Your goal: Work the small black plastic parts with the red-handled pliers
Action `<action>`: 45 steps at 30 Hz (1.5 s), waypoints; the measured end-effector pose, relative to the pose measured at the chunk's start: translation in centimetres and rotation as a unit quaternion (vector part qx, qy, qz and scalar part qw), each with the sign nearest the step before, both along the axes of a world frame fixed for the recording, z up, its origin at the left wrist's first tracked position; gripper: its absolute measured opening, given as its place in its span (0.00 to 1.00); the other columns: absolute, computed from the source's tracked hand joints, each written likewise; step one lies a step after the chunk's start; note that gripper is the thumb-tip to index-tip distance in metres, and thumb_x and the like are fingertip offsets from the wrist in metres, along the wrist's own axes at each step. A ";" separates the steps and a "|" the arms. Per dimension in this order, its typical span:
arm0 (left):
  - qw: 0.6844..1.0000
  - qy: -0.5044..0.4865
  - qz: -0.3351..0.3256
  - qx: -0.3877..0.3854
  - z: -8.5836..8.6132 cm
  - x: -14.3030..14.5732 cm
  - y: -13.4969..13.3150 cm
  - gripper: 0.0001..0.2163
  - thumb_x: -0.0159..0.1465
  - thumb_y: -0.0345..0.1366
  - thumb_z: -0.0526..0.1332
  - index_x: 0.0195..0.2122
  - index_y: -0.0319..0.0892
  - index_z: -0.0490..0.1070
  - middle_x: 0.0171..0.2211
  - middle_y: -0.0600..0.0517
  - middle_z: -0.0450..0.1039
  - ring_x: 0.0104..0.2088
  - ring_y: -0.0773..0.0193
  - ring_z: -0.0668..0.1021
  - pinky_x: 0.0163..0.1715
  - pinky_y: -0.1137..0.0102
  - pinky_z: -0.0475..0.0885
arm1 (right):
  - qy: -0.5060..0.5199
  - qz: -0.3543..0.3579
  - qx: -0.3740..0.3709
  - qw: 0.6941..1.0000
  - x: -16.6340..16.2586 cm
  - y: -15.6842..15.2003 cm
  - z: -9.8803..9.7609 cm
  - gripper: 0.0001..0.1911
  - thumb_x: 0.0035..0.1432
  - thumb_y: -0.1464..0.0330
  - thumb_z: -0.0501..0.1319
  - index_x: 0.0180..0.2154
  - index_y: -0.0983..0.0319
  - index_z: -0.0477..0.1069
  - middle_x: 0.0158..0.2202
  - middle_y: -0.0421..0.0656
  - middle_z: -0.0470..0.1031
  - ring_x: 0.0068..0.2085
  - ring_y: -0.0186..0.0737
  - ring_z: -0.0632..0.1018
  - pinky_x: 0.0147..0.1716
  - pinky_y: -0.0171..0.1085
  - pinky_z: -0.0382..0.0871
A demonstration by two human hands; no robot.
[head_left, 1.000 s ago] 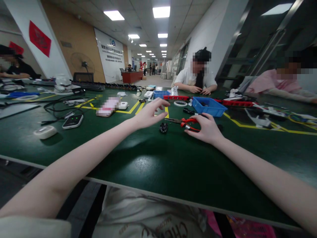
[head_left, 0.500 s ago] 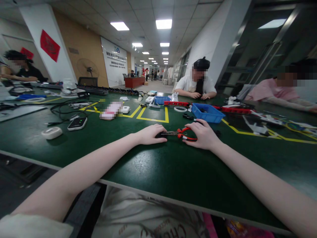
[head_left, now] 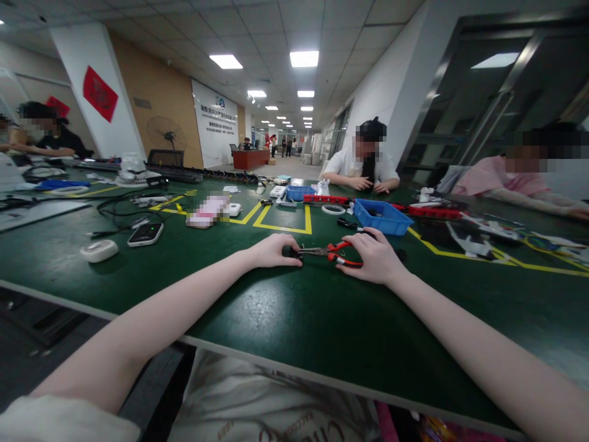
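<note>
My right hand (head_left: 376, 256) is closed round the red-and-black handles of a pair of needle-nose pliers (head_left: 332, 250). The handles are spread a little, and the slim metal jaws point left. My left hand (head_left: 275, 250) pinches a small black part (head_left: 291, 252) between thumb and fingers; its exact kind is too small to make out. The plier tips reach the right side of this part, touching or very near it. Both hands are just above the green table (head_left: 271, 313), or resting on it.
Beyond my right hand stands a blue bin (head_left: 384, 218) with dark parts inside. A pink phone (head_left: 208, 210), a white device (head_left: 145, 234) and a white roll (head_left: 99, 250) lie to the left. Across the table sits a person in white (head_left: 363, 166); another in pink (head_left: 501, 179) is at right.
My left hand has shifted slightly left and shows more of the black part. The pliers stay in my right hand, moved very little. The camera view has tilted up a little.
</note>
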State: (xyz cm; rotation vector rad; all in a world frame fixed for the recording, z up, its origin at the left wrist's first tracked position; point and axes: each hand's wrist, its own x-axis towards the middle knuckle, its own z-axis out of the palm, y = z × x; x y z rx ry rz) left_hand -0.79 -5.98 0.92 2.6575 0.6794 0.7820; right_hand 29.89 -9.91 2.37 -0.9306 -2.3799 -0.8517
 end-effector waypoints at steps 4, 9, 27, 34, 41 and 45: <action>1.000 -0.017 -0.009 0.004 -0.2 0.0 0.1 0.13 0.57 0.44 0.69 0.35 0.39 0.74 0.38 0.49 0.77 0.40 0.60 0.78 0.43 0.67 0.70 | -0.005 -0.004 0.018 1.000 0.1 -0.1 -0.1 0.27 0.55 0.51 0.61 0.48 0.65 0.68 0.40 0.51 0.77 0.43 0.49 0.77 0.56 0.50 0.59; 0.999 -0.028 -0.015 0.018 -0.6 0.1 0.2 0.13 0.57 0.43 0.69 0.35 0.39 0.75 0.39 0.48 0.77 0.41 0.59 0.78 0.44 0.67 0.70 | -0.005 -0.008 0.024 1.000 0.3 0.1 -0.3 0.28 0.55 0.51 0.61 0.48 0.65 0.68 0.41 0.51 0.77 0.43 0.50 0.77 0.56 0.50 0.59; 0.998 -0.007 -0.015 0.068 -0.5 0.3 0.5 0.14 0.59 0.45 0.68 0.39 0.41 0.78 0.41 0.47 0.79 0.42 0.58 0.78 0.47 0.64 0.70 | 0.005 -0.006 0.006 1.000 0.1 0.0 -0.2 0.28 0.55 0.51 0.60 0.50 0.64 0.68 0.41 0.50 0.77 0.43 0.50 0.76 0.56 0.51 0.58; 0.998 -0.007 -0.010 0.057 -0.7 0.4 0.6 0.13 0.59 0.44 0.68 0.39 0.41 0.79 0.42 0.46 0.78 0.44 0.58 0.78 0.47 0.64 0.70 | 0.003 0.001 -0.013 1.000 0.1 0.1 -0.2 0.27 0.55 0.52 0.61 0.50 0.63 0.68 0.41 0.50 0.77 0.44 0.51 0.77 0.56 0.51 0.57; 0.999 -0.006 -0.003 0.050 -0.6 0.4 0.4 0.12 0.59 0.43 0.67 0.38 0.39 0.78 0.41 0.46 0.78 0.43 0.58 0.78 0.47 0.65 0.70 | -0.004 0.002 -0.033 0.999 0.2 0.4 -0.4 0.27 0.55 0.51 0.60 0.48 0.64 0.68 0.41 0.50 0.77 0.43 0.50 0.78 0.56 0.52 0.58; 0.999 -0.006 0.001 0.046 -0.6 0.4 0.4 0.13 0.60 0.43 0.67 0.39 0.39 0.77 0.41 0.46 0.78 0.43 0.59 0.78 0.46 0.66 0.71 | -0.004 0.007 -0.045 0.999 0.2 0.4 -0.3 0.25 0.55 0.51 0.60 0.47 0.63 0.69 0.40 0.50 0.78 0.42 0.49 0.78 0.56 0.52 0.59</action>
